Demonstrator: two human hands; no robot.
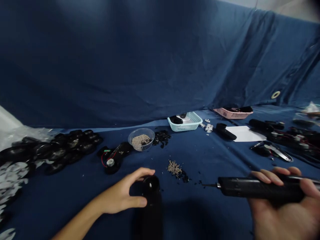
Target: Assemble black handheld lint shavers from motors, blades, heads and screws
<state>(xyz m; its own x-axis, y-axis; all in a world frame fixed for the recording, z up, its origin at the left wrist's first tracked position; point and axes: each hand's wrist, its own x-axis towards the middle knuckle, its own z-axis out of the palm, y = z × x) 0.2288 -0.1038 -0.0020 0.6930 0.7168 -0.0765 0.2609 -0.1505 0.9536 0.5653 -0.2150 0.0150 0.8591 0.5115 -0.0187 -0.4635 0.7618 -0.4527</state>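
Left hand (120,195) cupped on a black cylindrical housing (151,186), right hand (280,213) wrapped round a black electric screwdriver (260,188).

Thumb and fingers spread around the housing's far end for a stable hold, though whether it stands or lies is hidden; screwdriver held level, its thin bit aimed at the housing without touching. Just beyond, a loose pile of beige granules (174,168); farther off, a clear plastic bowl (140,138) and an opened black casing with red wires (112,160).
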